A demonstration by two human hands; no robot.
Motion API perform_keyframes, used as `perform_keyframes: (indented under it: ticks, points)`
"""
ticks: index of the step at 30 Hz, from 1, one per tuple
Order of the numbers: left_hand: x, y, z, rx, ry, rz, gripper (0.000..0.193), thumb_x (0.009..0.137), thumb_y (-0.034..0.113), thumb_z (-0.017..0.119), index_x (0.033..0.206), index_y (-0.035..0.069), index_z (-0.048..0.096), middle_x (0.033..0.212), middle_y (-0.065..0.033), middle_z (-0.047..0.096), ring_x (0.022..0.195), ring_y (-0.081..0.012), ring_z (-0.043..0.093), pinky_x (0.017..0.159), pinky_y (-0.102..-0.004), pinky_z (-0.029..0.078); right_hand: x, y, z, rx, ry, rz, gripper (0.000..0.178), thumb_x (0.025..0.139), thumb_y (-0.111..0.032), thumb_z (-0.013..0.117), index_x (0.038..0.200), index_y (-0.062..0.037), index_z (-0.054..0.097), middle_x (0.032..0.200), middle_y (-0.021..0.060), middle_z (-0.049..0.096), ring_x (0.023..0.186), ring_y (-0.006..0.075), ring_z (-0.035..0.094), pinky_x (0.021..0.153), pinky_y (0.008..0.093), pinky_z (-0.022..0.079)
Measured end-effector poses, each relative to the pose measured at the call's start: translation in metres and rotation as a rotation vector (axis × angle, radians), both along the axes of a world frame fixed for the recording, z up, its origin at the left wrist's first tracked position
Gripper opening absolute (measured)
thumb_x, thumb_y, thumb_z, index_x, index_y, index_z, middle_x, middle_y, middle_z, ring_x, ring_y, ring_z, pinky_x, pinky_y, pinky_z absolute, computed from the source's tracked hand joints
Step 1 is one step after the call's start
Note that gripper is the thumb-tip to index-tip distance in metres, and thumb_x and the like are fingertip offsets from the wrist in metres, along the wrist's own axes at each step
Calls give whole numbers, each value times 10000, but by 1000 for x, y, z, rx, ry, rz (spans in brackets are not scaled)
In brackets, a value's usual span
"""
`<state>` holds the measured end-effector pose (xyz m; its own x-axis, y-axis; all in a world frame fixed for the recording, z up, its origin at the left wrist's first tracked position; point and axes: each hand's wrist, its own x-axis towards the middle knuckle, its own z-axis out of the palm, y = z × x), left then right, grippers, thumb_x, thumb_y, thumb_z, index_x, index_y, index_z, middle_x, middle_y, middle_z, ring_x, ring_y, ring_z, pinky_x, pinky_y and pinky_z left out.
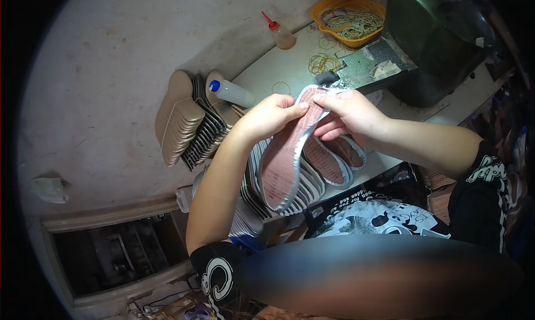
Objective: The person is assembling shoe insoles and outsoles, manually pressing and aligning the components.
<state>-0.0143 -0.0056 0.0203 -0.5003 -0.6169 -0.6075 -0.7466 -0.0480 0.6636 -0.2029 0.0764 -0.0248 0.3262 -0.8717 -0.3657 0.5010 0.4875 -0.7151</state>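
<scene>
A shoe sole (pixel 287 161) with a ribbed pinkish face and a ragged white edge is held up in front of me. My left hand (pixel 274 115) pinches its upper end from the left, thumb on the pink face. On the right side of that same end, my right hand (pixel 352 116) has its thumb pressed on it, the other fingers curled behind. Just beyond the sole's tip is the arm of a green machine (pixel 368 66). Below my right hand lie more pink soles (pixel 327 163) with white edges. A stack of white-edged soles (pixel 312 189) stands partly behind the held one.
Bundled beige and black insoles (pixel 181 119) stand at the left by the wall. Near them lies a clear bottle with a blue cap (pixel 234 94). Farther back are a red-tipped squeeze bottle (pixel 282 37), loose rubber bands (pixel 323 64) and an orange basket (pixel 348 39) of bands.
</scene>
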Motion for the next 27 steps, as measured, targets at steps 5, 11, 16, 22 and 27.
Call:
perform_keyframes:
  ticks: [5,11,16,22,27]
  points:
    - [3,0,-7,84,97,106,318,939,319,570,892,11,636,764,1,621,640,-53,526,576,-222,429,2,-3,0,4,31,6,323,946,-270,522,1035,31,595,874,134,656,673,171,678,536,229,570]
    - [-8,9,-11,51,117,233,336,935,319,562,815,18,650,633,-30,621,469,-77,518,445,-225,408,-6,1,2,-14,52,50,301,913,-306,585,978,-13,606,848,94,648,672,143,653,571,244,544]
    - [-19,13,0,135,126,316,423,914,392,583,673,46,616,454,-56,551,294,-97,425,305,-196,322,-24,14,-3,-111,105,235,260,878,-257,645,859,2,641,789,50,636,663,82,593,598,244,490]
    - [-19,-1,-3,-8,103,321,526,863,502,619,581,61,568,396,-22,472,290,-72,375,314,-208,280,-49,48,2,-175,67,276,288,922,-224,607,1028,43,627,923,56,666,785,59,601,733,218,484]
    - [-15,-21,-12,-106,123,331,525,849,504,636,564,71,555,382,13,410,297,-62,330,331,-230,213,-42,29,-14,-159,2,162,293,932,-200,583,1064,60,613,951,89,675,830,107,642,778,251,514]
